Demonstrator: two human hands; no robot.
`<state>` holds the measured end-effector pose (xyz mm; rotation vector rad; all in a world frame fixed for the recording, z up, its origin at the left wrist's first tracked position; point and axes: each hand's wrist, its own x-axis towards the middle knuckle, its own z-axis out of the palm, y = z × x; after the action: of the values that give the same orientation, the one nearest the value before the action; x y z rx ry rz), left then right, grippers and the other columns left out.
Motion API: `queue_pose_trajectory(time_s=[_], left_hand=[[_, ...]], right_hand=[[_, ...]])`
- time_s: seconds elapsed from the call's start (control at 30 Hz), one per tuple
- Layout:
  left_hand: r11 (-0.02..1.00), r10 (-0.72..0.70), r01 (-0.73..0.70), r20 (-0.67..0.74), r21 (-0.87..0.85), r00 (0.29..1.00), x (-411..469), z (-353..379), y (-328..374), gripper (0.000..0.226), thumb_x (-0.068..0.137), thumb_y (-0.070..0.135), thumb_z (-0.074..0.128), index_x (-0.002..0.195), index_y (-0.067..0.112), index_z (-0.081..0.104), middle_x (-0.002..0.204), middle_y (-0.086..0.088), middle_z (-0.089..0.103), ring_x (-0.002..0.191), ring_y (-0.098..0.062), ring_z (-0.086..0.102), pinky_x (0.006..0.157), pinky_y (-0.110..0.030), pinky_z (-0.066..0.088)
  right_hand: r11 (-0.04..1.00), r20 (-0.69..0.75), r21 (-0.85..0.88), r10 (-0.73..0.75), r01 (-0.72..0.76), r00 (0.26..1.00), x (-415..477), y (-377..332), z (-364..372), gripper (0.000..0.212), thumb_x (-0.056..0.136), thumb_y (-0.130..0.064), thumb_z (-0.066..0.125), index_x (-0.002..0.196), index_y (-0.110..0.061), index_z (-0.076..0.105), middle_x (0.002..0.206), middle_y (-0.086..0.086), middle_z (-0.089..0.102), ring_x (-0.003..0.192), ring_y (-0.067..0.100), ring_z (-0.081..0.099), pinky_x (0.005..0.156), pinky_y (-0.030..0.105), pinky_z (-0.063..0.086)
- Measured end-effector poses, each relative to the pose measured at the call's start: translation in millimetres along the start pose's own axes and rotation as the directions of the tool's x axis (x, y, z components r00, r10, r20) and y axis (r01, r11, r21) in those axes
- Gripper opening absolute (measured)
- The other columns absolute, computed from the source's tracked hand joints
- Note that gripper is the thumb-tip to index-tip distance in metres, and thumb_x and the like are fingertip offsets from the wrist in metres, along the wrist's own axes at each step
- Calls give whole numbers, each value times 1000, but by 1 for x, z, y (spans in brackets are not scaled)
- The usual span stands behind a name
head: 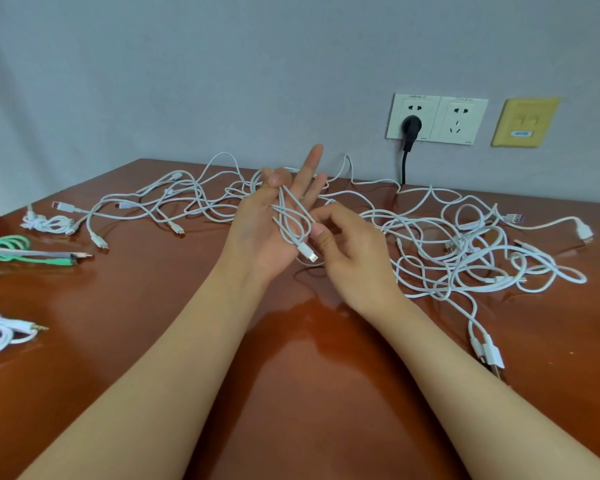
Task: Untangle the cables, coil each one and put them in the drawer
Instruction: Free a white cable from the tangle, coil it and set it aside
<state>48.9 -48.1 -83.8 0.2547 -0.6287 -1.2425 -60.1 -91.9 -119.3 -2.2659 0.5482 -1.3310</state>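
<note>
Left grip (269, 225) thumb-pins one looped white cable (302, 249) above the desk (291, 358); right grip (347, 251) pinches a strand of it. Two loose white tangles (465, 251) behind. Far left: two coiled white bundles (49, 224), one green bundle (7, 247).

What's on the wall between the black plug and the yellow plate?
A white socket with nothing plugged in sits between the black plug and the yellow plate, as the head view shows.
</note>
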Motion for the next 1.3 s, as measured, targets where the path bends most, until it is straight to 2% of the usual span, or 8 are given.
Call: queue_pose_trajectory(time_s=[0.1,0.2,0.37,0.63,0.8,1.07,1.17,1.3], left_hand=[[998,20,-18,41,-60,999,1,-2,2,21,63,1,52,47,13,54,97,-7,72,87,-21,71,76,-37,56],[998,38,-36,44,-57,998,2,0,2,25,72,9,54,47,16,55,92,4,72,84,-15,70,79,-36,55],[983,58,-40,98,-182,993,-3,7,5,24,74,5,51,51,9,55,86,0,72,69,-13,70,74,-37,57],[987,74,-56,112,-150,991,-4,4,17,22,53,3,78,54,11,57,81,3,70,60,-11,67,72,-33,57],[985,2,3,-27,173,1000,-3,7,14,56,96,30,35,43,21,52,75,12,68,68,-7,66,66,-24,54],[945,11,24,-103,326,995,-6,10,16,51,102,32,24,56,22,43,72,10,68,69,-8,67,76,-32,47],[937,15,36,-143,347,990,-7,14,17,39,103,33,21,68,20,31,62,10,65,50,-6,61,53,-19,50],[853,28,127,-287,506,957,-5,13,17,40,104,32,24,66,21,33,55,8,64,26,-3,38,29,-9,29]], right_hand=[[974,-29,186,140,-133,990,2,-5,1,15,87,-10,58,76,-20,59,66,-13,60,57,0,54,59,16,43],[818,25,481,346,-315,938,5,-12,-4,24,85,-2,61,64,-12,55,57,3,56,48,2,50,52,11,41],[791,153,533,259,-301,954,4,-10,-8,31,82,-24,54,55,-7,49,43,-1,45,46,14,43,50,22,36],[944,155,229,207,-239,966,-1,1,-3,43,93,-30,50,54,-11,52,39,-9,36,40,5,35,48,17,27],[984,215,-179,28,12,976,-7,-5,2,35,82,-31,43,48,-23,36,43,-3,37,52,25,46,55,37,38],[949,365,-178,-183,262,913,-7,-17,0,23,85,-28,47,64,-29,37,44,-12,29,52,11,30,52,26,20],[932,390,-179,-228,316,892,-7,-15,-1,16,84,-26,49,70,-25,43,49,-15,30,56,13,30,53,23,23],[880,387,-255,-287,401,876,-9,-9,3,11,88,-27,41,79,-27,48,66,-7,53,68,21,53,65,31,27]])
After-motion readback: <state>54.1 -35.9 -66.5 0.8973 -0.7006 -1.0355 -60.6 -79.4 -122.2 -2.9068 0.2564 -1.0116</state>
